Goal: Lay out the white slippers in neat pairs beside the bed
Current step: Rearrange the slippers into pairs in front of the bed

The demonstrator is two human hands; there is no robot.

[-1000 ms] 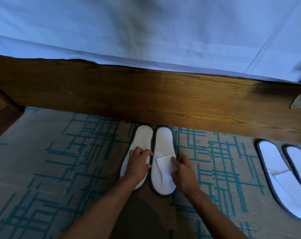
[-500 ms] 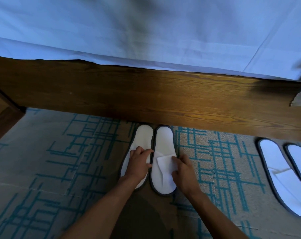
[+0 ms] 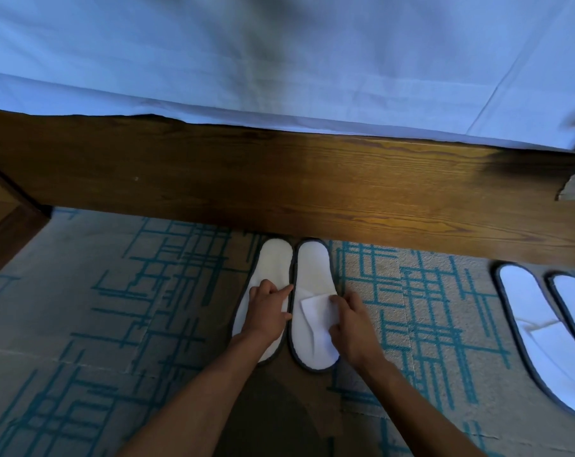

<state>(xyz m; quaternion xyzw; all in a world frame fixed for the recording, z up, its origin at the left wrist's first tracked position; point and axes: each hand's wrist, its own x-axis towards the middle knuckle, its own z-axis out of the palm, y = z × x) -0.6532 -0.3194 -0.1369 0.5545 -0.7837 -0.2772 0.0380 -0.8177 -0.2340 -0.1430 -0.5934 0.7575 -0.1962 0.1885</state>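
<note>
Two white slippers with dark trim lie side by side on the carpet, toes against the wooden bed frame. My left hand presses on the middle of the left slipper, covering its strap, with the index finger stretched to the gap between the two. My right hand grips the outer edge of the right slipper, fingertips on its flat white strap. A second pair lies further right beside the bed, partly cut off by the frame edge.
Patterned grey and teal carpet spreads to both sides. A white sheet hangs over the bed frame. A dark wooden piece of furniture stands at the far left.
My left index finger has stretched out toward the gap between the slippers. Both hands and the slippers have otherwise stayed in place.
</note>
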